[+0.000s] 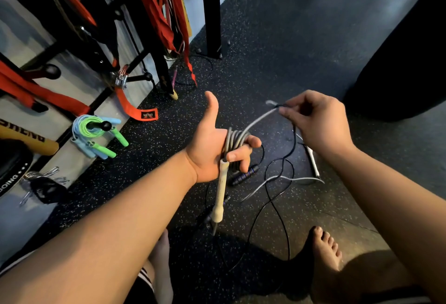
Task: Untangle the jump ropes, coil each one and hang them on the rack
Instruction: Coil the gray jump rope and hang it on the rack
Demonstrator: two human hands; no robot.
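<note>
My left hand [212, 144] holds a grey jump rope [235, 138] wound in several loops round its fingers, thumb up. The rope's wooden handle [222, 195] hangs down from that hand. My right hand [313, 120] pinches the free grey strand where it leaves the coil, up and to the right. On the floor beneath lie a thin black rope [277, 197] with a dark purple-banded handle [243, 175] and a white handle [313, 161], tangled with a trailing grey strand [284, 179]. A coiled blue and green rope pair [96, 134] hangs on a rack peg [103, 125] at the left.
The wall rack [135, 62] at the left carries red and orange straps and black bands. A black post [212, 11] stands on the speckled rubber floor. A dark punching bag [405, 57] fills the right. My bare right foot [325, 248] is at the bottom, near the ropes.
</note>
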